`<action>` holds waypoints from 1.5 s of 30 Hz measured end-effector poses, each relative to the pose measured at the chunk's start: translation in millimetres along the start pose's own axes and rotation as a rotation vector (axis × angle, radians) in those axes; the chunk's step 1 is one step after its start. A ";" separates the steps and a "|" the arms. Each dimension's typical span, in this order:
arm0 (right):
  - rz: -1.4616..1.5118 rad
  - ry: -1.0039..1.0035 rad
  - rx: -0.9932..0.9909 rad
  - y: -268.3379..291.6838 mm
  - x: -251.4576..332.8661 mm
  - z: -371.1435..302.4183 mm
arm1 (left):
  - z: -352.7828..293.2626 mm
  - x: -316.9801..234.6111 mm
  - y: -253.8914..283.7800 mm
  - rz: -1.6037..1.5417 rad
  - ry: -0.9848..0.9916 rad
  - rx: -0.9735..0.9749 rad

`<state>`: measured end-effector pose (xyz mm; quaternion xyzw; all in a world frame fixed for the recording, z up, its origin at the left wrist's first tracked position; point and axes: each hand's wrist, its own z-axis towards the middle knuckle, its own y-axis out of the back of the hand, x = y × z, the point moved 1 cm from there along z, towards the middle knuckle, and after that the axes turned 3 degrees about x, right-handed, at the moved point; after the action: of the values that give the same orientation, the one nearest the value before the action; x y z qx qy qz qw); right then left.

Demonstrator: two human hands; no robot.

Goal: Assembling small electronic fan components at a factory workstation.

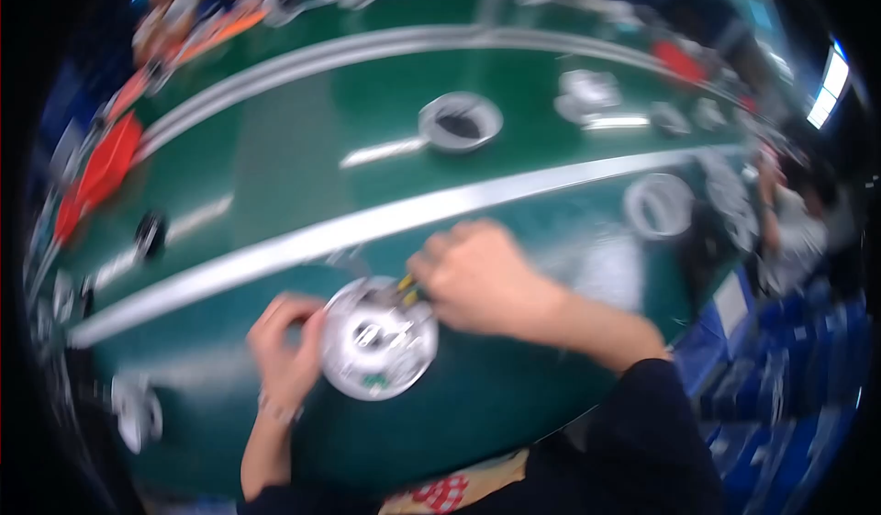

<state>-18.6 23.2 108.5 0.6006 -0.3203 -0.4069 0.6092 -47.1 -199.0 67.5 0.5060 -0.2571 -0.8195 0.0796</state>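
A round white housing (378, 357) lies on the green worktop in front of me, with metal parts and a small green patch inside it. My left hand (286, 336) is curled at its left side, thumb against the rim. Over the upper right edge of the housing, my right hand (477, 274) is closed in a pinch. A small yellow-and-dark piece (408, 289) shows at its fingertips, too blurred to name. Whatever is inside the right fist is hidden.
A pale rail (413, 210) runs across the worktop beyond my hands. Past it stands a white bowl (461, 122) with dark pieces inside. A white ring (659, 207) and clear plastic wrap (610, 272) lie to the right, blue bins (725, 327) beyond. A person (797, 217) sits far right.
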 end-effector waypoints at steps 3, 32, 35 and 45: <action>0.175 -0.107 -0.100 11.8 -4.5 -29.7 | -10.0 -1.8 31.9 -0.038 -0.112 -0.152; 0.680 -0.076 -0.181 -99.0 106.7 -109.7 | 89.1 100.4 17.2 -1.361 0.682 -0.131; 0.664 -0.060 -0.183 -92.0 108.0 -94.6 | 158.4 160.6 19.2 -1.271 0.531 -0.301; 0.243 -0.655 -0.650 -57.5 -61.4 -139.7 | 113.0 156.8 5.4 -0.899 0.589 -0.320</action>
<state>69.3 146.1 47.3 0.1772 -0.4196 -0.5797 0.6756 -220.6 -226.3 -13.2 0.7549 0.1448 -0.6256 -0.1333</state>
